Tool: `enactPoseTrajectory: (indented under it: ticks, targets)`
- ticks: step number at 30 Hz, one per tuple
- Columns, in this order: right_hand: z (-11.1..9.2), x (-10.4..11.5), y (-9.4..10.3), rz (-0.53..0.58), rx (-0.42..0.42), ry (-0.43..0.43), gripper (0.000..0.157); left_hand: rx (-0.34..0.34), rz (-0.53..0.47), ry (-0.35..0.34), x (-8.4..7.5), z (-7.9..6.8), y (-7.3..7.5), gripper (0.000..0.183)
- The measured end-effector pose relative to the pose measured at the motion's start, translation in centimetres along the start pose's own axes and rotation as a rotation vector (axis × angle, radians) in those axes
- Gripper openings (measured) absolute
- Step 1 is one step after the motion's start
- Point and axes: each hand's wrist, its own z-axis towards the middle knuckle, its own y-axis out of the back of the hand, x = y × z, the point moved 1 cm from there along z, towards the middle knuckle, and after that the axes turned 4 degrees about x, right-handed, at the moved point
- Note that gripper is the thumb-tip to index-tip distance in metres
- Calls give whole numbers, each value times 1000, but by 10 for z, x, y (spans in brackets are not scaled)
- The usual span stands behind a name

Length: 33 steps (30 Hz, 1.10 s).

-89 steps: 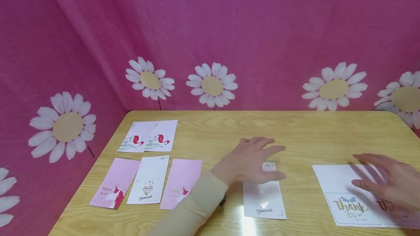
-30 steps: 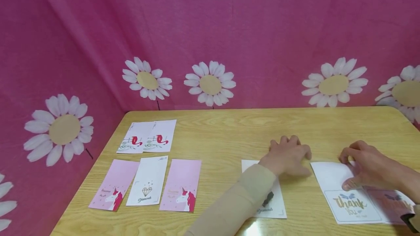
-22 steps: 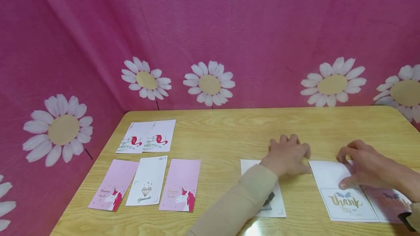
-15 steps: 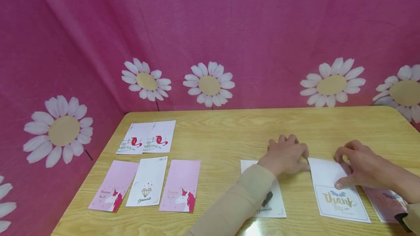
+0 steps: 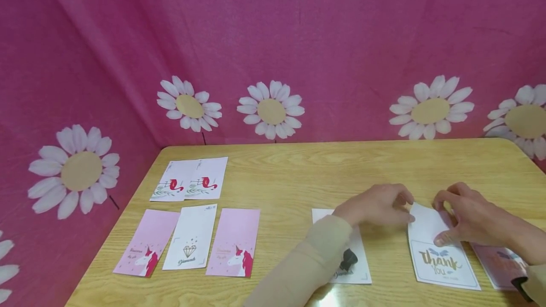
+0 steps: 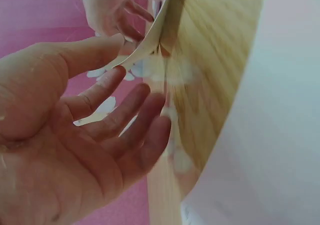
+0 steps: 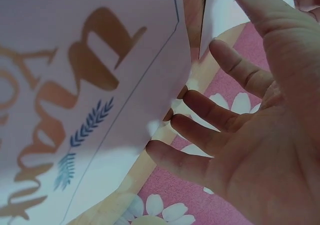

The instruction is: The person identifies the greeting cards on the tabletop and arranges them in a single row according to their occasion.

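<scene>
A white "Thank You" card (image 5: 438, 263) is slightly lifted at its upper edge. At its upper left corner, my left hand (image 5: 379, 205) pinches it between thumb and forefinger; the left wrist view shows the card's thin edge (image 6: 150, 37) bending away from the fingertips. Thumb and forefinger of my right hand (image 5: 477, 217) hold the same card by its upper right side. Under the right hand lies a second "Thank You" card (image 5: 500, 266), partly hidden; its gold lettering fills the right wrist view. A white diamond card (image 5: 356, 250) lies below my left forearm, which covers part of it.
On the wooden table's (image 5: 281, 169) left side, two flamingo cards (image 5: 206, 179) overlap at the back. In front of them stand in a row a pink unicorn card (image 5: 147, 243), a white diamond card (image 5: 190, 236) and another unicorn card (image 5: 233, 243). A pink daisy curtain (image 5: 341, 51) hangs behind.
The right hand came down onto the top "Thank You" card and slid it left, off the second one. My left hand moved right and took its upper left corner.
</scene>
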Motion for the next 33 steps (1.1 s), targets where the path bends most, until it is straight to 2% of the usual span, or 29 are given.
enactPoseTrajectory:
  ticks: [4, 8, 16, 19, 23, 27, 30, 33]
  targets:
    - [0, 2, 0, 1, -11, 8, 64, 26, -264, 40, -4, -2, -5, 31]
    - [1, 4, 1, -2, -18, 15, 63, 9, -468, 87, -8, -3, -12, 32]
    - [3, 4, 1, 1, -25, 20, 63, -58, -723, 156, -13, -5, -23, 35]
    - [2, 3, 0, -6, -35, 32, 63, -83, -775, 171, -15, -5, -27, 38]
    - [0, 0, -3, -4, -54, 42, 65, -123, -794, 177, -14, -5, -31, 41]
    - [-5, -2, -4, 32, -59, 18, 66, -145, -833, 182, -12, -5, -33, 41]
    - [-9, -1, -2, 53, -89, -8, 64, -147, -865, 168, -11, -6, -32, 42]
    - [-13, 2, 0, 66, -154, -30, 64, -143, -887, 144, -8, -7, -28, 42]
